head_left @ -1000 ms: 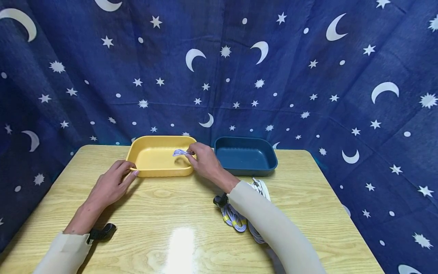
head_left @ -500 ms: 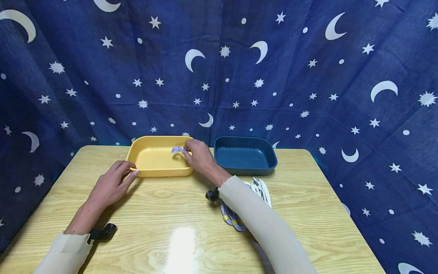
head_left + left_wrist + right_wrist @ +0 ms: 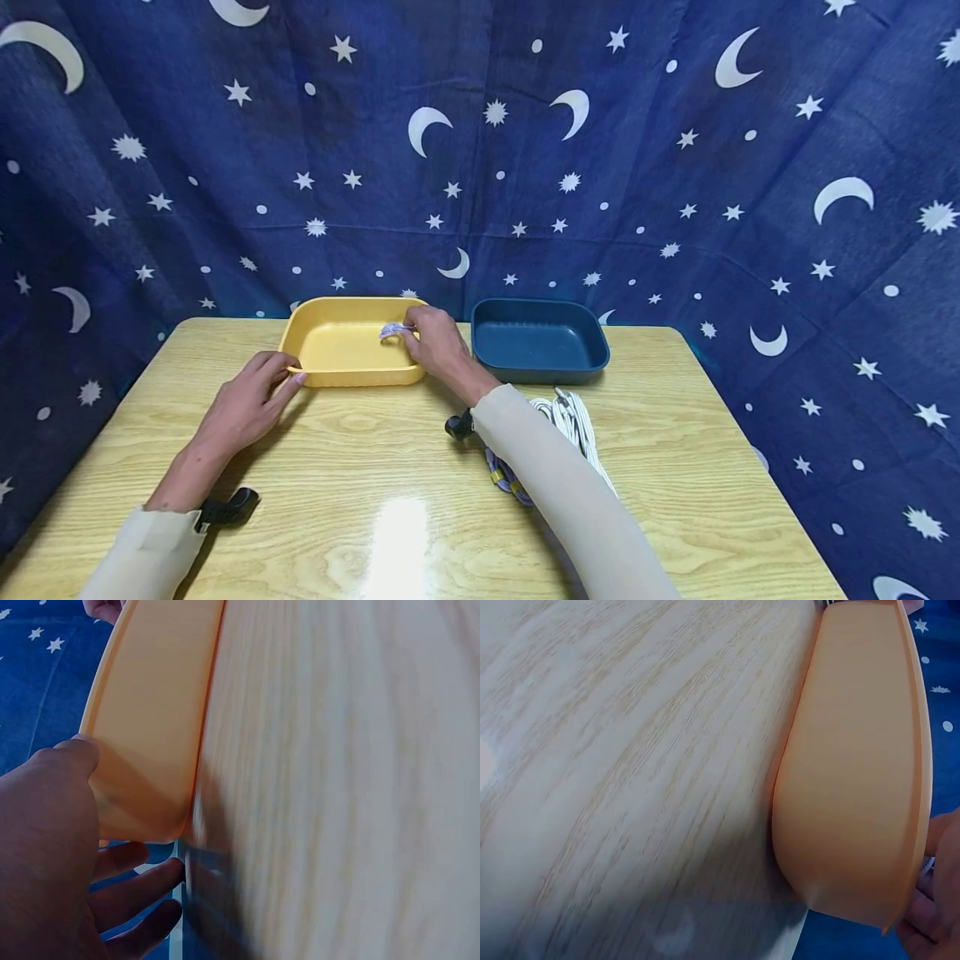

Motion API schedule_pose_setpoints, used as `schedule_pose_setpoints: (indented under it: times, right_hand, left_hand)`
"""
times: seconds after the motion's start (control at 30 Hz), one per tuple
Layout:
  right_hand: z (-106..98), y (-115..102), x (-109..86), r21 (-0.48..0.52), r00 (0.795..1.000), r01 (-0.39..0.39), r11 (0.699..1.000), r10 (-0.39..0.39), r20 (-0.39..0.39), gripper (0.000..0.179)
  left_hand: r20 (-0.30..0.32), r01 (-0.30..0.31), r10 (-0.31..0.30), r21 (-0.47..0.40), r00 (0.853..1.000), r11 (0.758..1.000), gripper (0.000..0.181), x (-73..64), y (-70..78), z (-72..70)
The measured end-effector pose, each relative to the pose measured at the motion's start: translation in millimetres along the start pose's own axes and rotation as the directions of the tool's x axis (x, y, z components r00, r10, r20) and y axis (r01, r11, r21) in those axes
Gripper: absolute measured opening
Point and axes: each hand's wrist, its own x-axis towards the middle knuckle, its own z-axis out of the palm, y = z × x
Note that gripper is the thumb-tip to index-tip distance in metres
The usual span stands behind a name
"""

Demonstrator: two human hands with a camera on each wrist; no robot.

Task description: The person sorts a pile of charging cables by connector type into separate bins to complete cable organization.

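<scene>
My right hand [image 3: 442, 343] pinches a small bundled lavender cable [image 3: 393, 331] over the right part of a yellow tray [image 3: 360, 377]. The cable's looped end points left, and its rear part is hidden in the fingers. At the tray's front left corner, my left hand [image 3: 243, 400] holds the rim. In the left wrist view, the left thumb [image 3: 81, 754] presses on the rim while the other fingers sit by the tray's end. The right wrist view shows the tray wall [image 3: 847, 772] with the right fingers at its far rim.
Right of the yellow tray stands a dark blue tray [image 3: 540, 342]. In front of it lie a white cable bundle [image 3: 576, 425] and a lavender cable bundle with yellow ties [image 3: 498, 473], both partly covered by the right sleeve. A starry blue curtain [image 3: 480, 167] hangs behind the wooden table [image 3: 360, 467].
My right hand and forearm have shifted slightly left, with the lavender cable kept over the yellow tray. More of the white cable bundle shows past the sleeve. The left hand stays put.
</scene>
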Motion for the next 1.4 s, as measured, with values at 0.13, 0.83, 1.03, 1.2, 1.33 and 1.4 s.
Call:
schedule_pose_setpoints:
  times: [0.13,0.83,1.03,1.2,1.33,1.4]
  right_hand:
    - [-1.0,0.9,0.1,0.010,1.000,-0.006,1.000,0.006,0.007,0.007]
    - [-17.4,6.7,-9.5,0.041,0.998,0.040,0.998,-0.038,-0.048,0.015]
    - [-27.9,6.6,-16.1,0.068,0.999,0.016,0.998,-0.013,-0.041,0.018]
    - [-37.2,9.5,-22.2,0.104,0.999,0.027,0.994,-0.023,-0.039,0.020]
    - [-45.2,13.2,-26.5,0.142,0.999,0.027,0.990,-0.020,-0.047,0.021]
    - [-49.4,14.8,-28.4,0.163,0.999,0.025,0.986,-0.017,-0.050,0.022]
  left_hand:
    - [-0.004,-0.001,0.001,-0.001,1.000,1.000,0.029,0.6,-0.7,-1.0]
    - [-0.003,0.019,-0.019,0.000,1.000,1.000,0.030,-0.7,-2.2,-3.1]
    - [0.006,0.027,-0.027,0.001,1.000,1.000,0.032,-0.7,-3.1,-2.9]
    - [0.008,0.031,-0.031,0.001,0.999,1.000,0.032,-0.5,-2.3,-1.7]
    - [0.006,0.025,-0.025,0.002,1.000,1.000,0.032,-0.2,-1.0,-0.2]
    - [0.006,0.025,-0.025,-0.001,1.000,1.000,0.031,-0.7,-1.0,0.2]
